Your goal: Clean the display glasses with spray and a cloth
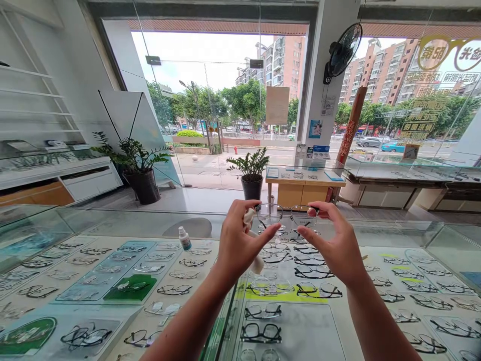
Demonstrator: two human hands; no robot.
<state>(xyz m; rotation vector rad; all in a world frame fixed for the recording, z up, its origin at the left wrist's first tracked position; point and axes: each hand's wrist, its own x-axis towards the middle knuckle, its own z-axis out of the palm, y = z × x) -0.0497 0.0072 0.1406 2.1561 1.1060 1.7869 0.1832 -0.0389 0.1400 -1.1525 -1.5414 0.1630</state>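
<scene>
Both my hands hold up a pair of thin-framed glasses (291, 214) above a glass display counter (112, 220). My left hand (240, 240) pinches the left lens and also grips a white cloth (252, 235) that hangs down below the fingers. My right hand (330, 243) pinches the frame at the right lens, thumb below and fingers above. A small white bottle with a blue label (184, 238) stands on the counter glass to the left of my left hand.
Under the counter glass lie several rows of glasses (296, 273) on trays. Two potted plants (251, 173) stand on the floor beyond. A low display table (306, 183) and side showcases stand near the shop window. A wall fan (342, 50) hangs at upper right.
</scene>
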